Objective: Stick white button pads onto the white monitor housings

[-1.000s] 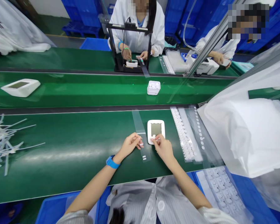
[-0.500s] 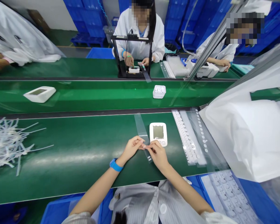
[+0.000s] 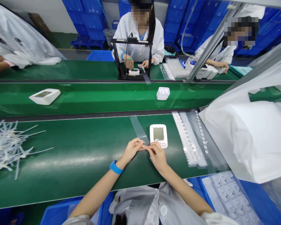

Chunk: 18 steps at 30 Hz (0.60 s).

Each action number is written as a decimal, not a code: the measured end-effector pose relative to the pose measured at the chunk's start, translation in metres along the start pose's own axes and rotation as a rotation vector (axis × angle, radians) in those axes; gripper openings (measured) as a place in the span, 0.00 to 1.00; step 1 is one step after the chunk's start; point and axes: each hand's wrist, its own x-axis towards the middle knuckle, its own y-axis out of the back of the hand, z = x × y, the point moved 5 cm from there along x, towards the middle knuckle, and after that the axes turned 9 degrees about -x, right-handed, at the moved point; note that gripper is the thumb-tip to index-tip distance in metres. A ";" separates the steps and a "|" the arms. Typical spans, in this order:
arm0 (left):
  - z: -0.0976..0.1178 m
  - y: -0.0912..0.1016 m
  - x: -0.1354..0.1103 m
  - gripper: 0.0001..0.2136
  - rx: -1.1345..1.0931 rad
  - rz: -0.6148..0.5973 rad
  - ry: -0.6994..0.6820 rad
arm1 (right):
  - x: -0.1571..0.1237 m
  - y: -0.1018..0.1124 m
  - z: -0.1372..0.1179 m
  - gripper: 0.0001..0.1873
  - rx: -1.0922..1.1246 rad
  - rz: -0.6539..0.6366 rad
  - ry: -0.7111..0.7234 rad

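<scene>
My left hand (image 3: 133, 149) is closed on a clear plastic strip (image 3: 138, 127), which slants away over the green belt. My right hand (image 3: 158, 157) pinches with thumb and forefinger close against the left fingertips. Whatever lies between those right fingers is too small to make out. The strip's near end is mostly hidden behind the right hand. Just beyond my right knuckles a white blood pressure monitor (image 3: 158, 134) lies with its grey screen facing up, its lower edge partly covered by the fingers.
Sheets of round white stickers (image 3: 184, 140) lie to the right, beside a white plastic bag (image 3: 243, 140). A heap of translucent strips (image 3: 4, 147) is at left. On the far belt are another white device (image 3: 45, 96) and stacked white parts (image 3: 163, 93). Co-workers sit opposite.
The clear strip has turned, its far end swinging left and its near end going behind my right hand. The white items on the far belt have shifted right.
</scene>
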 end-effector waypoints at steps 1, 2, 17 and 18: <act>0.000 0.000 0.000 0.17 0.004 0.005 -0.002 | 0.000 -0.001 0.000 0.10 0.005 -0.002 -0.014; 0.000 0.000 0.000 0.18 0.007 0.008 -0.003 | 0.000 -0.001 -0.001 0.10 0.009 -0.007 -0.030; 0.007 0.016 0.005 0.17 0.058 0.108 -0.074 | -0.003 0.077 0.050 0.15 -0.008 0.009 -0.372; 0.007 0.015 0.005 0.17 0.068 0.107 -0.074 | -0.003 0.080 0.060 0.16 -0.006 0.007 -0.399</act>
